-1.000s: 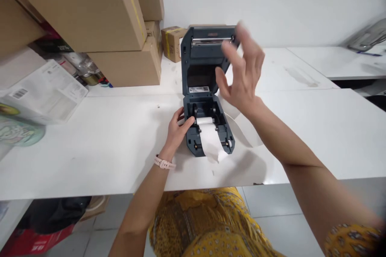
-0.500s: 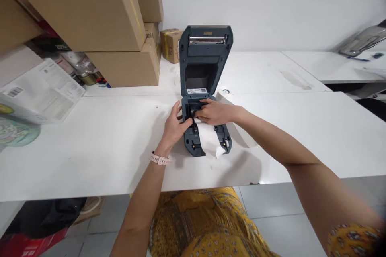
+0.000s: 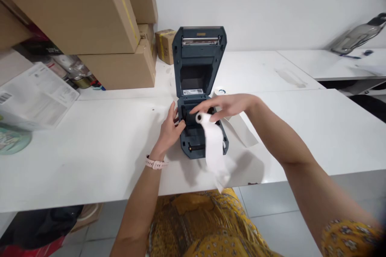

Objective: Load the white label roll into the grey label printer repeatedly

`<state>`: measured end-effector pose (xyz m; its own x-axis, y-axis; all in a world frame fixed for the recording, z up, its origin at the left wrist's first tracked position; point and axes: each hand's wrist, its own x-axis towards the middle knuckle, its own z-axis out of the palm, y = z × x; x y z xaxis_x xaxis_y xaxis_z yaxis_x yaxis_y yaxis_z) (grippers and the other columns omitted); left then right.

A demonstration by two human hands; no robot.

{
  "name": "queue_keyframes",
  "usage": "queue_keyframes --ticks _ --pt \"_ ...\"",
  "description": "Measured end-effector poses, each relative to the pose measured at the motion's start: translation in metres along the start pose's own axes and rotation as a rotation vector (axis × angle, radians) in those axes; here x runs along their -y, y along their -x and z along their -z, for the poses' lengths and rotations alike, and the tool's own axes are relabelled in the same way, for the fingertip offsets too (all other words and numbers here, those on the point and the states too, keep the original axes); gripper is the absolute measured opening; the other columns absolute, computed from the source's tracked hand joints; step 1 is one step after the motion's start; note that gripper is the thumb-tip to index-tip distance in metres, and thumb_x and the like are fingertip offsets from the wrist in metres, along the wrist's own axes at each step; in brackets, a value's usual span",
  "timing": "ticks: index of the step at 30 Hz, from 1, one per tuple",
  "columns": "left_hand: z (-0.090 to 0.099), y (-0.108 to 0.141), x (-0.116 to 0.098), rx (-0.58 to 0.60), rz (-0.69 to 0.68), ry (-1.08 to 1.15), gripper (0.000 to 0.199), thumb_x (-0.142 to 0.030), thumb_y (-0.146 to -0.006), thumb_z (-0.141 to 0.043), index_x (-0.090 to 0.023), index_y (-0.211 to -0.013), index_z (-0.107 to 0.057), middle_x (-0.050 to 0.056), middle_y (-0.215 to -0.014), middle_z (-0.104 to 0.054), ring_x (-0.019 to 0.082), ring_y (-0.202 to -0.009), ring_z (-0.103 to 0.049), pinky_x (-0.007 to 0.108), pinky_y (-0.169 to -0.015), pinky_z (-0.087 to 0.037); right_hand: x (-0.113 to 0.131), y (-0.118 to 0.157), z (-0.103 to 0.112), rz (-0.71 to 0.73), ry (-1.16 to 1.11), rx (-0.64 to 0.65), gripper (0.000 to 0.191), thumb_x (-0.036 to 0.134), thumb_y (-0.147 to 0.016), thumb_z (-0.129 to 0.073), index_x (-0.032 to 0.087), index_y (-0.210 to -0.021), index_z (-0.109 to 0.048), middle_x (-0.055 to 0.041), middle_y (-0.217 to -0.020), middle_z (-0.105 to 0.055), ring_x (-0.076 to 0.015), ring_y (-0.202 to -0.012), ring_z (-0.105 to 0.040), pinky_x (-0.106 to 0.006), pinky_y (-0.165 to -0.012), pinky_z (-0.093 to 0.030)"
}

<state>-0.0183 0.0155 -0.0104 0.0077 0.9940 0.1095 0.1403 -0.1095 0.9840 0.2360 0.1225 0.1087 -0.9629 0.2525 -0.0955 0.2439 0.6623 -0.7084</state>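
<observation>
A dark grey label printer (image 3: 197,57) stands on the white table with its lid tipped up and back. My left hand (image 3: 169,131) grips the printer's left wall, thumb over the inner side and fingers outside. Above the open bay, my right hand (image 3: 232,105) holds a thin white paper roll (image 3: 214,140). The roll's dark core end faces left, and its loose, torn paper tail hangs down past the printer's front edge. Another paper roll (image 3: 219,91) lies behind my right hand, partly hidden, and a paper strip (image 3: 243,131) curls over the table to the right.
Cardboard boxes (image 3: 120,66) are stacked at the back left, with a small carton (image 3: 164,46) beside them. At the left edge stand a white printed box (image 3: 40,94) and a greenish jar (image 3: 15,138). A clear bottle (image 3: 357,36) lies at the far right.
My right hand has lifted the paper roll up out of the printer's bay, and the tail now hangs lower and swings. My left hand has stayed at the printer's left side.
</observation>
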Motion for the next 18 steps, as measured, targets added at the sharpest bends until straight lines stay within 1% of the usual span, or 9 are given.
queue_keyframes --ticks 2,4,5,6,8,10,13,15,18 --pt "0.0 0.001 -0.003 -0.004 0.035 -0.025 0.091 -0.034 -0.091 -0.07 -0.035 -0.168 -0.021 0.012 -0.17 -0.041 0.032 -0.144 -0.057 0.056 -0.121 -0.044 -0.011 0.037 0.007 0.051 -0.09 -0.296 0.079 0.07 -0.082 -0.07 0.026 -0.146 -0.059 -0.0084 -0.111 -0.076 -0.0275 -0.1 -0.071 -0.047 -0.09 -0.056" --pt "0.0 0.002 -0.006 -0.013 0.064 -0.051 0.089 -0.033 -0.093 -0.068 -0.032 -0.168 -0.023 0.012 -0.171 -0.04 0.032 -0.146 -0.054 0.055 -0.124 -0.041 -0.028 0.081 0.007 0.09 -0.127 -0.707 0.092 0.086 -0.066 -0.07 0.033 -0.141 -0.059 -0.006 -0.097 -0.074 -0.0287 -0.089 -0.07 -0.051 -0.087 -0.057" --pt "-0.001 0.002 -0.008 -0.014 0.071 -0.057 0.087 -0.033 -0.093 -0.067 -0.032 -0.168 -0.023 0.012 -0.171 -0.04 0.032 -0.147 -0.054 0.055 -0.124 -0.04 -0.037 0.103 0.004 0.088 -0.132 -0.906 0.095 0.093 -0.062 -0.063 0.038 -0.139 -0.059 -0.0054 -0.093 -0.072 -0.0291 -0.085 -0.07 -0.053 -0.086 -0.057" --pt "-0.001 0.002 -0.01 -0.012 0.076 -0.059 0.086 -0.032 -0.093 -0.067 -0.032 -0.168 -0.023 0.012 -0.171 -0.039 0.032 -0.147 -0.054 0.054 -0.124 -0.04 -0.047 0.123 -0.001 0.055 -0.142 -1.058 0.094 0.097 -0.061 -0.056 0.043 -0.138 -0.057 -0.005 -0.093 -0.071 -0.0297 -0.083 -0.07 -0.055 -0.088 -0.056" --pt "-0.002 0.003 -0.011 -0.011 0.077 -0.058 0.085 -0.033 -0.094 -0.065 -0.03 -0.168 -0.024 0.012 -0.172 -0.039 0.031 -0.148 -0.053 0.054 -0.124 -0.04 -0.064 0.158 -0.017 -0.056 -0.162 -1.233 0.084 0.097 -0.065 -0.047 0.052 -0.135 -0.052 -0.0052 -0.102 -0.07 -0.0325 -0.092 -0.071 -0.058 -0.095 -0.054" --pt "-0.003 0.003 -0.012 -0.019 0.076 -0.057 0.085 -0.033 -0.094 -0.065 -0.028 -0.168 -0.025 0.014 -0.172 -0.038 0.032 -0.148 -0.052 0.054 -0.124 -0.041 -0.076 0.181 -0.034 -0.169 -0.21 -1.261 0.07 0.091 -0.069 -0.056 0.054 -0.129 -0.054 -0.0054 -0.109 -0.071 -0.0348 -0.102 -0.071 -0.059 -0.095 -0.054" --pt "-0.004 0.003 -0.014 -0.033 0.087 -0.045 0.083 -0.034 -0.092 -0.066 -0.027 -0.167 -0.029 0.014 -0.172 -0.038 0.033 -0.147 -0.054 0.055 -0.122 -0.043 -0.092 0.188 -0.054 -0.339 -0.324 -1.115 0.054 0.069 -0.07 -0.08 0.044 -0.115 -0.064 -0.0062 -0.112 -0.074 -0.0331 -0.095 -0.073 -0.055 -0.081 -0.059" --pt "-0.004 0.003 -0.015 -0.035 0.085 -0.034 0.08 -0.035 -0.092 -0.066 -0.029 -0.165 -0.033 0.013 -0.171 -0.038 0.033 -0.146 -0.055 0.054 -0.122 -0.044 -0.102 0.176 -0.06 -0.421 -0.431 -1.003 0.051 0.059 -0.068 -0.086 0.036 -0.11 -0.067 -0.0067 -0.112 -0.077 -0.0285 -0.085 -0.074 -0.048 -0.073 -0.06" --pt "-0.004 0.003 -0.016 -0.041 0.084 -0.026 0.079 -0.036 -0.092 -0.065 -0.029 -0.164 -0.034 0.013 -0.172 -0.038 0.032 -0.146 -0.054 0.054 -0.122 -0.044 -0.12 0.144 -0.062 -0.438 -0.585 -0.955 0.057 0.052 -0.062 -0.091 0.028 -0.107 -0.067 -0.0064 -0.106 -0.079 -0.0233 -0.081 -0.073 -0.04 -0.072 -0.06"
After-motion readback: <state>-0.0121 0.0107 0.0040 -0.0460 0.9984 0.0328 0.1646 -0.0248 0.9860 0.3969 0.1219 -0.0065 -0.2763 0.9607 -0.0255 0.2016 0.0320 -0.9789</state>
